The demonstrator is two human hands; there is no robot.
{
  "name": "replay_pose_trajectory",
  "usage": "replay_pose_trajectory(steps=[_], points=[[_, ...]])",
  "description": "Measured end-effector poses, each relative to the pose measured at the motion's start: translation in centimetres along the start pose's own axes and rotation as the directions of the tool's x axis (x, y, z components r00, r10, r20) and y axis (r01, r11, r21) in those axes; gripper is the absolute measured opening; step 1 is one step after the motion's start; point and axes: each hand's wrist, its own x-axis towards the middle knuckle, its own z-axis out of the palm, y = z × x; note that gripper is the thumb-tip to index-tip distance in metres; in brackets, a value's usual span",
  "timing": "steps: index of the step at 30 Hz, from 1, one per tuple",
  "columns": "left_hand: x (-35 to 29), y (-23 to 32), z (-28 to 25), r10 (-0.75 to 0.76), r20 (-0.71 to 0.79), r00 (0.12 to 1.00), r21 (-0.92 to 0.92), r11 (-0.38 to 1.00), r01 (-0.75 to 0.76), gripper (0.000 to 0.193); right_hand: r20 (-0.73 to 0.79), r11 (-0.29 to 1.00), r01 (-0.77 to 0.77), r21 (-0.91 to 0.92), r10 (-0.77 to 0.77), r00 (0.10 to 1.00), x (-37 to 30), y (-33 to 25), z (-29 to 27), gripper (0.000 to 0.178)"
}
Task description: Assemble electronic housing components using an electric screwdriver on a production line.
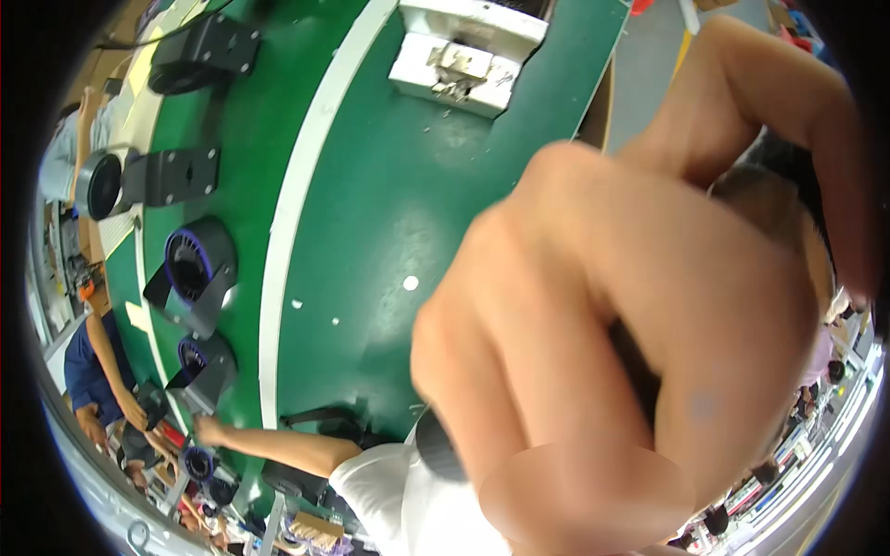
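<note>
Very close to the camera, my right hand fills the centre and right of the view. Its fingers are curled in, with knuckles toward the upper left. Whatever lies inside the fingers, if anything, is hidden; a dark gap shows between two of them. Beyond it at the upper right rises a bent, skin-coloured shape, perhaps a finger, around something dark and blurred. I cannot make out a separate left hand. The green work surface lies behind the hand, with a white fixture carrying a metal clamp at its far end.
Several black round-headed units on brackets stand along the green strip at the left, beyond a white dividing line. A co-worker in white stretches an arm toward them. Another, in dark blue, is at the far left.
</note>
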Motion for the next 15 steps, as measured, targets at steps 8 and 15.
replay_pose_trajectory(steps=[8, 15], points=[[-8.2, 21.0, 18.4, 0.892, 0.251, 0.377, 0.498, 0.215, -0.840, 0.051, -0.508, 0.730, 0.179, 0.660, 0.258, 0.822, 3.3, 2.5, -2.2, 0.082], [-4.2, 22.3, 32.2, 0.578, 0.754, 0.311, 0.404, -0.034, -0.914, 0.058, -0.404, 0.324, 0.249, 0.913, 0.622, 0.671, 2.9, 2.0, -3.0, 0.078]])
